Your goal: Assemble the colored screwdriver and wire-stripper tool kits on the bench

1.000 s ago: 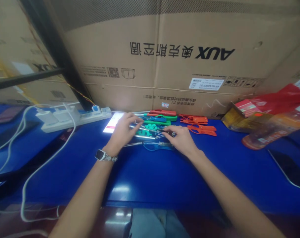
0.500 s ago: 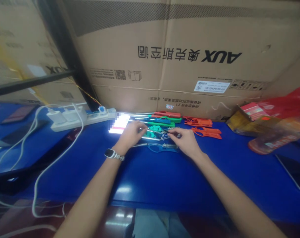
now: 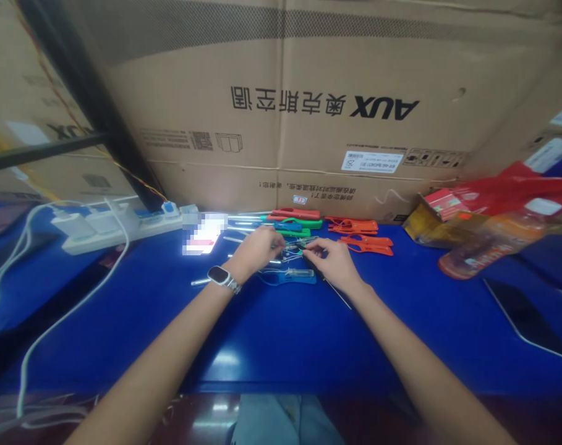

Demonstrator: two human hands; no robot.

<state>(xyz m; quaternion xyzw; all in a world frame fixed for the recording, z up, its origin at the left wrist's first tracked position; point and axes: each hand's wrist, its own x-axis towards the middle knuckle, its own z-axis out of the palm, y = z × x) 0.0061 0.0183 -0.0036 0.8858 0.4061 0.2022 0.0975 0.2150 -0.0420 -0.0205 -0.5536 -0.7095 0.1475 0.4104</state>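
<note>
Just beside the right hand (image 3: 335,264), slim straight rod (image 3: 339,295).

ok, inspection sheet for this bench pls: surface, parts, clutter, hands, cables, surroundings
Surface: glossy blue tabletop, light reflections near the front edge.
Parts: blue plastic piece nearest the front; red piece and orange pieces farther back; metal tubes on the left.
Clutter: tilted drink bottle, dark phone, lit screen.
Hands: left hand and right hand fingering small parts; exact grips unclear.
Cables: white cable runs from power strip over the front edge.
Surroundings: carton behind, print inverted; black frame on the left.
</note>
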